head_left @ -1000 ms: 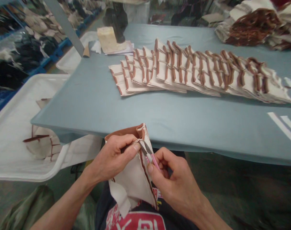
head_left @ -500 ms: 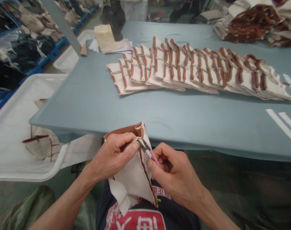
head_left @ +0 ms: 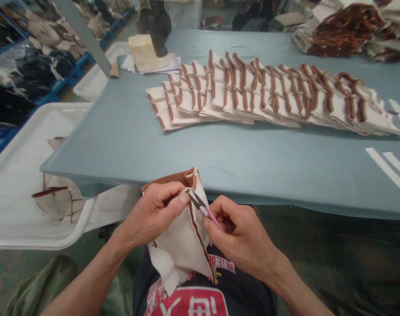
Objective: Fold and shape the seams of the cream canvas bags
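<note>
Cloth pieces (head_left: 252,90) fanned on blue-grey table (head_left: 252,153)

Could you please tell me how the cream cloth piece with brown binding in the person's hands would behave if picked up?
The cream cloth piece is probably floppy, since it sags below the left hand. It is likely light, as its folds look thin. The brown binding may be slightly stiffer, because it keeps a fairly clean line.

The left hand (head_left: 152,215) pinches the folded corner of a cream cloth piece with brown binding (head_left: 183,241), while the right hand (head_left: 239,237) holds pink-handled snips (head_left: 208,213) at its edge. Overlapping matching pieces (head_left: 252,92) lie in a row on a blue-grey table (head_left: 219,153), beside a white tray (head_left: 15,175).
</note>
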{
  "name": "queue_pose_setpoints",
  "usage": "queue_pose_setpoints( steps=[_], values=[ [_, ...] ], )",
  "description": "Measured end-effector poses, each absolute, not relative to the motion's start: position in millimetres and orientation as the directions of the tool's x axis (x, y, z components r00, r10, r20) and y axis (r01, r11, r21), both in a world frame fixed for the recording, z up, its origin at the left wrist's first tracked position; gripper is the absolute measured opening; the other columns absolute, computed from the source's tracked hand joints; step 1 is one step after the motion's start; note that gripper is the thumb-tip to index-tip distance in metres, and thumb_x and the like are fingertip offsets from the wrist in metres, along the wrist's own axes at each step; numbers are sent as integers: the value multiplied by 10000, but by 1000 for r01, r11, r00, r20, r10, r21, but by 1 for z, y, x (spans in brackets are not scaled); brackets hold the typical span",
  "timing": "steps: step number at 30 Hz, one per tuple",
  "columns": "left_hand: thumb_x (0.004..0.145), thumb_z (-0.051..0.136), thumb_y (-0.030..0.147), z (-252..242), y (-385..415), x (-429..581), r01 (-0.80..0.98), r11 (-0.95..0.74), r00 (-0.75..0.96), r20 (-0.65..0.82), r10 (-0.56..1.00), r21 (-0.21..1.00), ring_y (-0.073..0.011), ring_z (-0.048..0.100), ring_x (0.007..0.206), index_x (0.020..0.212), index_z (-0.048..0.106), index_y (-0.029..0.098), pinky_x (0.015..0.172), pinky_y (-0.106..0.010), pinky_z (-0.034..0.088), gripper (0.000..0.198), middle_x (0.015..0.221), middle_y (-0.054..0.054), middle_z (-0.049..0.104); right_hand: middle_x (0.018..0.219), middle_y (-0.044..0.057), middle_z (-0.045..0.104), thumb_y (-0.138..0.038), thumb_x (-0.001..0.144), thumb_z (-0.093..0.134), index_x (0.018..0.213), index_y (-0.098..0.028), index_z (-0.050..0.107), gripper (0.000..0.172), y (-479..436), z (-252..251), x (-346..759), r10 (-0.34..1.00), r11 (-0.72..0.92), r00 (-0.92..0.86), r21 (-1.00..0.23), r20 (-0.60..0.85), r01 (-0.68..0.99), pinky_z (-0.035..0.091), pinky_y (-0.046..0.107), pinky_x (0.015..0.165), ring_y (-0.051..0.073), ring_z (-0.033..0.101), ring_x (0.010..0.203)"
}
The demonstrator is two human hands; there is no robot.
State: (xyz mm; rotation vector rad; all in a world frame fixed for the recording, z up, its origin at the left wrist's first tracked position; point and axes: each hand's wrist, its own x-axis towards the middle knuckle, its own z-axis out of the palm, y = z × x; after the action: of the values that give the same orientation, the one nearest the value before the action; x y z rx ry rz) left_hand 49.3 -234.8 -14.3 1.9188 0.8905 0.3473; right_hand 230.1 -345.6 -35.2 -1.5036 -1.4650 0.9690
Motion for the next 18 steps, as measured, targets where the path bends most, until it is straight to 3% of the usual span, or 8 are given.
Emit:
queue_pose_setpoints(
  steps=[18],
  values=[
    [959,478,315,-12,-237,49,417,-304,682,-73,728,857,-117,373,557,635,439,210,516,-256,304,343,616,53,402,561,-87,431,-262,894,551,727,-218,509,177,-339,-31,227,997,-65,52,-946,-51,318,274,205,447,73,356,469]
  ],
)
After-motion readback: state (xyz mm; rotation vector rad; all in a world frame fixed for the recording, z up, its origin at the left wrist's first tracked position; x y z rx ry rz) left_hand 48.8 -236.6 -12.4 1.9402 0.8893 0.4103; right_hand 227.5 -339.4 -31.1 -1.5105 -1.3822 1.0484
